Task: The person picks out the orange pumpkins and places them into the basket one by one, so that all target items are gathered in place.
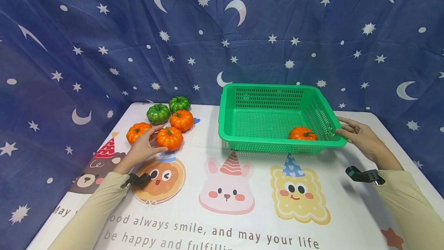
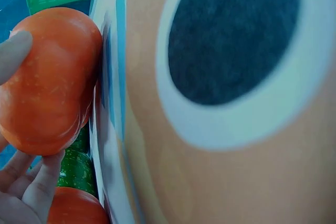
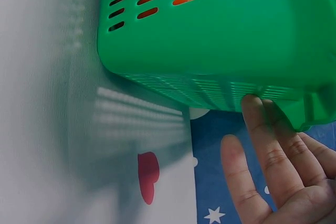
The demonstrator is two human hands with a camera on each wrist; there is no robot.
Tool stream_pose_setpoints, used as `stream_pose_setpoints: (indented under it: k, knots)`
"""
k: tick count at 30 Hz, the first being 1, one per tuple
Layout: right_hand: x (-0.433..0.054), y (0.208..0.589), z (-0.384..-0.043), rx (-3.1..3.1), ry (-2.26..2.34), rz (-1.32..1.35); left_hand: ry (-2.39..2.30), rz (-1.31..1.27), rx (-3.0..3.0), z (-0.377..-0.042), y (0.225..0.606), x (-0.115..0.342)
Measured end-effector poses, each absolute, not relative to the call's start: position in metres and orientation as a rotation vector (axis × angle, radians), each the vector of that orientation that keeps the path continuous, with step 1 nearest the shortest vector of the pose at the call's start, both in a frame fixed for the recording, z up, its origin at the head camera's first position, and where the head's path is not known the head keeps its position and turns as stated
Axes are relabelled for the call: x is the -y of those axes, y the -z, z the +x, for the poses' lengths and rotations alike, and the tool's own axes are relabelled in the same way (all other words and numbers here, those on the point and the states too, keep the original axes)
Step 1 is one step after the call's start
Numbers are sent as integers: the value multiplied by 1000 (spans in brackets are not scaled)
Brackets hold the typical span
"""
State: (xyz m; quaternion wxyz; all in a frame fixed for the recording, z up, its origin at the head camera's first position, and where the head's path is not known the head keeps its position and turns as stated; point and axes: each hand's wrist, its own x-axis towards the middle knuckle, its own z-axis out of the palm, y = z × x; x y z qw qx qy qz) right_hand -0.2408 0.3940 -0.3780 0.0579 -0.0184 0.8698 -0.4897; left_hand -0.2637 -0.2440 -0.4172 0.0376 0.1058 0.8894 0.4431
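Sleeves (image 1: 86,207) of pale beige cover my forearms, with a black wrist mount (image 1: 140,180) on each. Printed lettering (image 1: 187,228) runs across the white tablecloth (image 1: 201,149), partly hidden by my left arm. Just beyond it are cartoon figures: a brown bear (image 1: 83,173) in a red hat, a winking round face (image 1: 163,188), a pink rabbit (image 1: 227,200) and a yellow biscuit (image 1: 300,205).

My left hand (image 1: 143,149) grasps the nearest orange pumpkin (image 1: 169,139), thumb on one side and fingers on the other; whether its weight is on the cloth, I cannot tell. A second orange pumpkin (image 1: 136,131) lies just left of it, partly covered by that hand. My right hand (image 1: 364,140), well apart from the left, grips nothing: its fingers are mostly straight and touch the right end of the green basket (image 1: 263,139) at its rim.

The basket is to the right of the pumpkin group and holds one orange pumpkin (image 1: 301,132) near its front right corner. Back in the group, a third orange pumpkin (image 1: 182,120) sits just behind the one I hold. Beyond are two green pumpkins (image 1: 158,114), one farther back near the table's edge. Farthest hangs a dark blue curtain (image 1: 201,45) with white moons and stars.
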Motion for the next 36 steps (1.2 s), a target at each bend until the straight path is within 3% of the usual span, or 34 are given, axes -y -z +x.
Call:
stream_pose_setpoints:
  k: [36]
  knots:
    - [-396, 378, -240, -2655, 1459, -46, -1323, 498, -2802, -268, 415, 241]
